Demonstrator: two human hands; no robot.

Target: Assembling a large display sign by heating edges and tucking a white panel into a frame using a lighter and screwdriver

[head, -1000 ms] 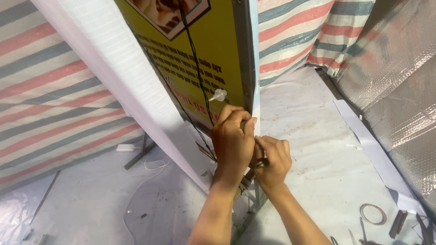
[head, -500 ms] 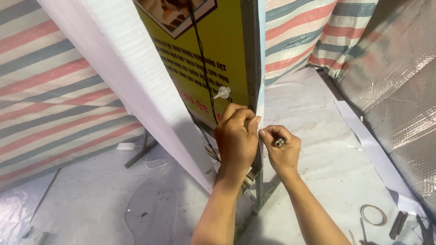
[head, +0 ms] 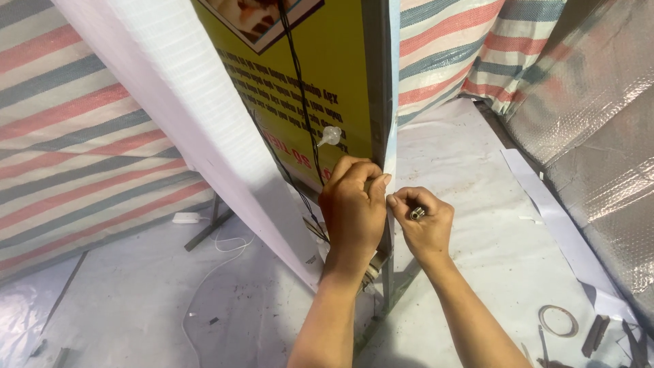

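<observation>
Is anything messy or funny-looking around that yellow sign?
A little. A black wire dangles loose down the yellow sign, a white cable straggles across the floor, and a tape ring lies by scattered bits.

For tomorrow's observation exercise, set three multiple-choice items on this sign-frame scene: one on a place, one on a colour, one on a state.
1. Where does the tape ring lie?
A. on the floor at lower right
B. on the panel
C. in the left hand

2. What colour is the printed panel?
A. blue
B. yellow
C. green

3. What is the right hand doing?
A. lying flat and open
B. closed around a small metal piece
C. holding scissors

Key: 1 A, it rests on the floor sheet; 2 B, the sign face is yellow; 3 B, its fingers curl round the piece beside the left hand.
</observation>
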